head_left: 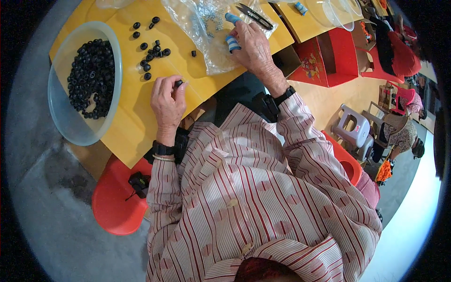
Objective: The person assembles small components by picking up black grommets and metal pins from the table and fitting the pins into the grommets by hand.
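Near the table's front edge, my left hand (167,104) is closed, pinching a small round black plastic part (178,83) between thumb and fingers. My right hand (253,49) reaches over a clear plastic bag (188,23), its thumb and forefinger apart and wrapped in blue-and-white striped tape. Small clear bluish pieces (212,21) lie on the bag beside those fingertips. Black thread snips (255,16) rest just beyond this hand. Several loose black parts (149,57) are scattered ahead of my left hand, and a single black part (193,53) sits between the hands.
A translucent bowl (57,110) of black parts (91,75) overhangs the yellow table's (127,136) left edge. Clear tubs (345,16) and a blue striped roll (300,8) are at the far right. Red stools (117,202) flank me; a red box (324,58) stands right. Other people sit farther right.
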`<state>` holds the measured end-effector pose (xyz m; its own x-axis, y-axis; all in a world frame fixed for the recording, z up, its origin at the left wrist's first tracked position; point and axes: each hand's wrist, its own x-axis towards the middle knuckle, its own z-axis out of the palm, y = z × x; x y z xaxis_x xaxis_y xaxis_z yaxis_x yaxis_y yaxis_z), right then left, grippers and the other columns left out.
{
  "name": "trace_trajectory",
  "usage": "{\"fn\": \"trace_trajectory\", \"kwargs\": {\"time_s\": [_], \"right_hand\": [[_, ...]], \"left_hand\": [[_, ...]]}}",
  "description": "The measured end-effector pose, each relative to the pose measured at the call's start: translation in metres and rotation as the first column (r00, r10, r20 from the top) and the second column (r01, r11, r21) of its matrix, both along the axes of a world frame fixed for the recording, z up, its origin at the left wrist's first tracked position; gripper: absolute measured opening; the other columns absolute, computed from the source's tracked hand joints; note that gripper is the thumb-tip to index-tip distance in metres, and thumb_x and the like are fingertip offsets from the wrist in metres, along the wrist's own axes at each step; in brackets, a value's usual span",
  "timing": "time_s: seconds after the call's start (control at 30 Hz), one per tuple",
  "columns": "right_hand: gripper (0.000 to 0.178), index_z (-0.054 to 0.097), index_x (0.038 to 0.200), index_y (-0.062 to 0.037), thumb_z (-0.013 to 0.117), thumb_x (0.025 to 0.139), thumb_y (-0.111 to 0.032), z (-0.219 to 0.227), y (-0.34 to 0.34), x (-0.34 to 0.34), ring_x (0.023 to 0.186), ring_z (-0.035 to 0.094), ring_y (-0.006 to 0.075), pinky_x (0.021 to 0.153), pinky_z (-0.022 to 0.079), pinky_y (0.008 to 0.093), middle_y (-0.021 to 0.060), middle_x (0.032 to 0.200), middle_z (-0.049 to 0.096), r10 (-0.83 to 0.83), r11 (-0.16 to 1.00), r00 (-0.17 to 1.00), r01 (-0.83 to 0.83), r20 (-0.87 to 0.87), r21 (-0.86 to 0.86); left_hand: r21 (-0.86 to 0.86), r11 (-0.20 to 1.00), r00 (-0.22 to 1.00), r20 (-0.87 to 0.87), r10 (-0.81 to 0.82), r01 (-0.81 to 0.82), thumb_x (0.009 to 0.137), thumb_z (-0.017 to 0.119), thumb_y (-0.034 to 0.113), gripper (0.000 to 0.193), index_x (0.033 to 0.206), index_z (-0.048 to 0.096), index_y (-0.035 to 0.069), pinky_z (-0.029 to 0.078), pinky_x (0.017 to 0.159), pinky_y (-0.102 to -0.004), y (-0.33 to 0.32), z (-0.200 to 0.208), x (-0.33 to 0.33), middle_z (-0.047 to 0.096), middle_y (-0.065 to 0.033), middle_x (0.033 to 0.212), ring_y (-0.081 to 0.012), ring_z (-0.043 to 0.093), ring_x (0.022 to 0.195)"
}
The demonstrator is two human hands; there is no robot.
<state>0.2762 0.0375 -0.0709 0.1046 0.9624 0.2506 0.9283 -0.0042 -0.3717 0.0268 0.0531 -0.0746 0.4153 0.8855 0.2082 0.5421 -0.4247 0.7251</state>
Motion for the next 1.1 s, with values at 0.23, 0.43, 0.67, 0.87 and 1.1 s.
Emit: {"fn": "trace_trajectory", "kwargs": {"time_s": [0.23, 0.43, 0.67, 0.87, 1.1], "right_hand": [[0.037, 0.054, 0.098, -0.0063, 0.067, 0.064, 0.0, 0.032, 0.001, 0.009, 0.081, 0.054, 0.0314, 0.073, 0.046, 0.041, 0.0084, 0.087, 0.06, -0.018, 0.973, 0.989, 0.051, -0.147, 0.226], [0.043, 0.05, 0.116, 0.0021, 0.062, 0.075, 0.007, 0.092, 0.004, -0.002, 0.073, 0.054, 0.0255, 0.061, 0.046, 0.0332, 0.0127, 0.085, 0.055, 0.02, 0.847, 0.992, 0.047, -0.121, 0.529], [0.032, 0.054, 0.101, -0.0017, 0.064, 0.07, 0.001, 0.006, -0.018, 0.025, 0.086, 0.061, 0.028, 0.076, 0.051, 0.0349, 0.012, 0.096, 0.061, -0.163, 0.977, 0.958, 0.189, -0.234, 0.095], [0.026, 0.049, 0.099, -0.0007, 0.061, 0.076, 0.0, -0.001, -0.022, 0.026, 0.087, 0.062, 0.0269, 0.077, 0.051, 0.0347, 0.0125, 0.099, 0.063, -0.2, 0.977, 0.956, 0.211, -0.216, 0.032], [0.023, 0.052, 0.097, -0.0023, 0.061, 0.076, -0.001, 0.0, -0.025, 0.033, 0.084, 0.06, 0.0291, 0.075, 0.051, 0.0375, 0.012, 0.095, 0.063, -0.19, 0.975, 0.915, 0.218, -0.355, 0.04]], "left_hand": [[-0.024, 1.0, 1.0, 0.007, 0.002, -0.002, 0.078, 0.067, 0.007, 0.014, 0.09, 0.06, 0.004, 0.045, 0.059, -0.0311, 0.0, 0.001, 0.0, 0.054, -0.0078, 0.08, -0.0212, 0.055, 0.066], [0.017, 1.0, 1.0, 0.024, 0.014, -0.015, 0.079, 0.066, 0.01, 0.014, 0.091, 0.062, 0.005, 0.043, 0.057, -0.0292, 0.0, -0.003, -0.003, 0.05, -0.0059, 0.076, -0.018, 0.049, 0.062], [0.019, 1.0, 1.0, 0.008, -0.013, 0.013, 0.079, 0.066, 0.009, 0.013, 0.09, 0.062, 0.004, 0.043, 0.057, -0.0291, 0.001, -0.002, 0.0, 0.051, -0.006, 0.077, -0.0178, 0.049, 0.062], [0.01, 1.0, 1.0, 0.003, 0.003, -0.003, 0.079, 0.066, 0.008, 0.013, 0.09, 0.062, 0.003, 0.043, 0.057, -0.0289, 0.001, 0.001, -0.002, 0.05, -0.0057, 0.076, -0.0175, 0.049, 0.062], [-0.024, 1.0, 1.0, -0.02, -0.004, 0.003, 0.079, 0.067, 0.008, 0.014, 0.09, 0.061, 0.004, 0.044, 0.058, -0.0311, 0.001, 0.003, 0.0, 0.053, -0.0071, 0.079, -0.0214, 0.053, 0.067]]}}
